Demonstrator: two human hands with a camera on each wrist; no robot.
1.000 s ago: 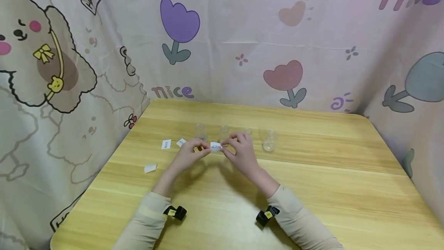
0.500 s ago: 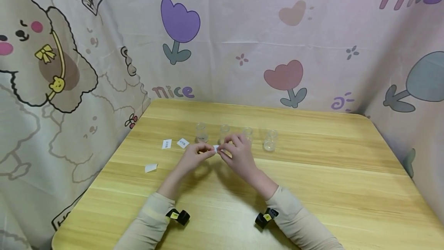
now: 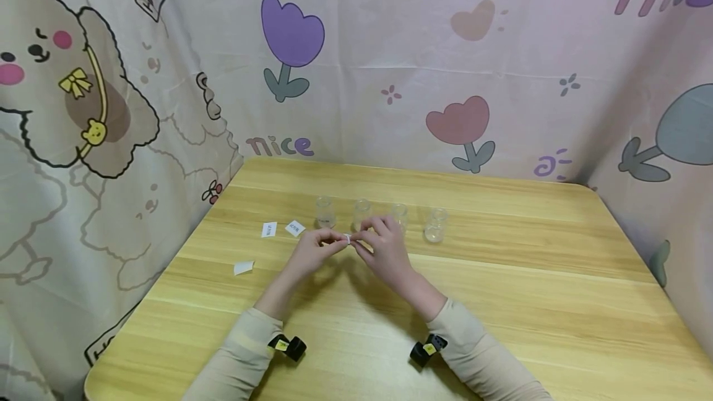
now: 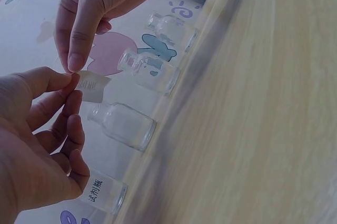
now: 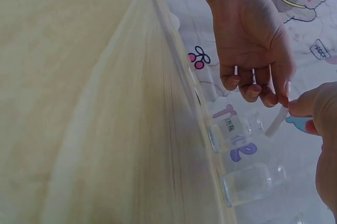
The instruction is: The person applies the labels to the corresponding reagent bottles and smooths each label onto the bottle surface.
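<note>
Both hands meet over the table and pinch one small white printed label (image 4: 92,87). My left hand (image 3: 312,251) grips its edge between thumb and index finger, the other fingers loosely bent. From the other side, my right hand (image 3: 388,252) pinches it with thumb and index fingertips touching those of the left. In the head view the label shows only as a thin white sliver; in the right wrist view the label (image 5: 276,123) is seen nearly edge-on. Just behind the hands stand several clear glass bottles; the leftmost bottle (image 3: 325,214) carries a printed label.
Two printed labels (image 3: 269,229) lie left of the bottles, and a plain white paper piece (image 3: 243,268) lies nearer the front. The rightmost glass bottle (image 3: 436,228) stands right of the right hand. A patterned curtain (image 3: 356,79) hangs behind the wooden table (image 3: 501,314).
The label in the hands has turned from its printed face toward the head camera to a narrow sliver. My left hand has moved slightly right, and the fingertips have come closer together.
</note>
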